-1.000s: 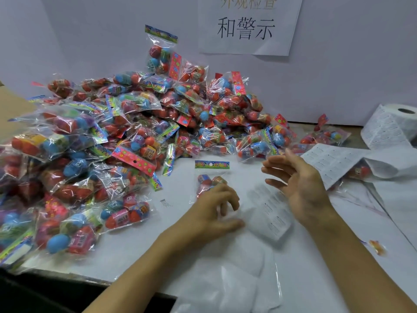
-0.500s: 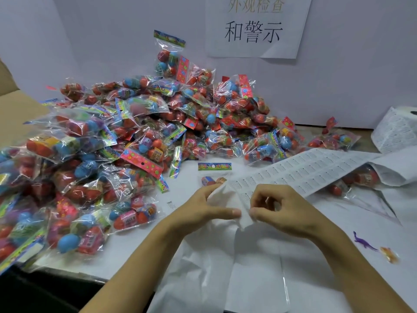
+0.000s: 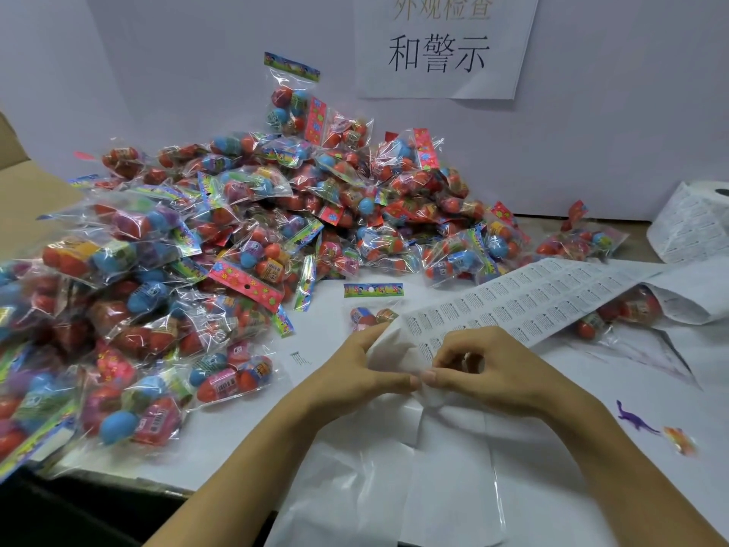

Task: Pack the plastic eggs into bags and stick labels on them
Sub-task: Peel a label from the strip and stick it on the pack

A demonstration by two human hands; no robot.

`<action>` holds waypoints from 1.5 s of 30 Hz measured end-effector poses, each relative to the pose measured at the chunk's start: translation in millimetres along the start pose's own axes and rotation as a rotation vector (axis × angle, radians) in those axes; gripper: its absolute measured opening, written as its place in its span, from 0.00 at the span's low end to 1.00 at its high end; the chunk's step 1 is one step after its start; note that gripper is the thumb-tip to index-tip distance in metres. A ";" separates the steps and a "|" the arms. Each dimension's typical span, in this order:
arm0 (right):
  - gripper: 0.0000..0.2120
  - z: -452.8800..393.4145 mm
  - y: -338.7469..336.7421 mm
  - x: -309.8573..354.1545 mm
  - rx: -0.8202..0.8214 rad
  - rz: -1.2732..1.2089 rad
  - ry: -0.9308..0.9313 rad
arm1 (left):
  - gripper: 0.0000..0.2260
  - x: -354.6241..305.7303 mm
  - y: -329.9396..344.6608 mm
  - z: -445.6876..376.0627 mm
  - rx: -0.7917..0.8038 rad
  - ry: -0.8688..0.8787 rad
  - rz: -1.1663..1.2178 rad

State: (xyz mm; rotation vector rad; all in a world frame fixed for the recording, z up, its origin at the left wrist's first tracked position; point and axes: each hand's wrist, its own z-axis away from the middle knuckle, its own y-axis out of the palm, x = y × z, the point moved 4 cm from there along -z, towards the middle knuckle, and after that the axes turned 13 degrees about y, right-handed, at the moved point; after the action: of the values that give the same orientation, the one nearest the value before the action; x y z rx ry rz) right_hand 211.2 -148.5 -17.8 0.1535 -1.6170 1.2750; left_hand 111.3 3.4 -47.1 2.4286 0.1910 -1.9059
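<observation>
Looks like we're in the labelling step, not the bagging one: both hands are working at the near end of the label sheet (image 3: 524, 305), the long strip of printed stickers running off to the right toward the roll (image 3: 694, 227). The left hand (image 3: 355, 373) has its fingers curled round the crumpled end of the sheet, thumb pressed along the bottom edge, and the right hand (image 3: 485, 373) is pinching at the same spot with tightly bent fingers, I'd guess picking a sticker loose, though I can't tell if one has come off. The bag of eggs (image 3: 372, 307) waiting for it lies flat on the bench (image 3: 244, 440) just beyond the left hand, partly under the sheet, with the huge pile of packed bags (image 3: 197, 262) off to the left. Next move probably needs a clean peel, then pressing the sticker flat onto that bag
</observation>
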 end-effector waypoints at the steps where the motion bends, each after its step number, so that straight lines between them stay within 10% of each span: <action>1: 0.07 -0.1 0.0 -0.7 0.008 -0.005 0.011 | 0.22 -0.5 0.5 0.0 0.004 0.011 0.009; 45: 0.11 -1.6 0.0 -2.1 -0.024 0.072 0.027 | 0.20 7.0 -2.4 -0.4 -0.061 0.109 -0.164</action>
State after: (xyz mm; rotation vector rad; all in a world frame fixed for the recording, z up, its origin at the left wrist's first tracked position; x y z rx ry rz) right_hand 213.2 -148.3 -19.5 0.0631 -1.6266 1.3070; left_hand 113.0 6.3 -53.6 2.5493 0.4588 -1.7981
